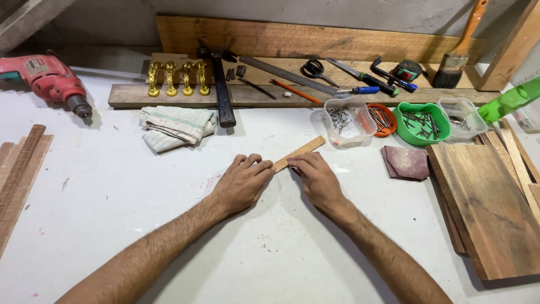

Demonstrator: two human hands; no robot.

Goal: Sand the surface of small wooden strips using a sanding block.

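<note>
A short thin strip of light wood (301, 152) lies slanted on the white work table (112, 191). My left hand (243, 181) rests with its fingers closed over the strip's near end. My right hand (316, 174) pinches the strip's middle from the right, fingertips on its edge. The strip's far end pokes out beyond both hands toward a clear tub of nails (343, 121). The part under my fingers is hidden.
Behind lie a folded striped cloth (177, 126), a hammer (221, 90), gold handles (177, 79), scissors (315, 69), a brush (458, 50) and a red drill (48, 79). Orange (384, 119) and green (422, 123) bowls hold nails. Sandpaper (406, 162) and wood boards (489, 208) sit right, wood strips (17, 174) left.
</note>
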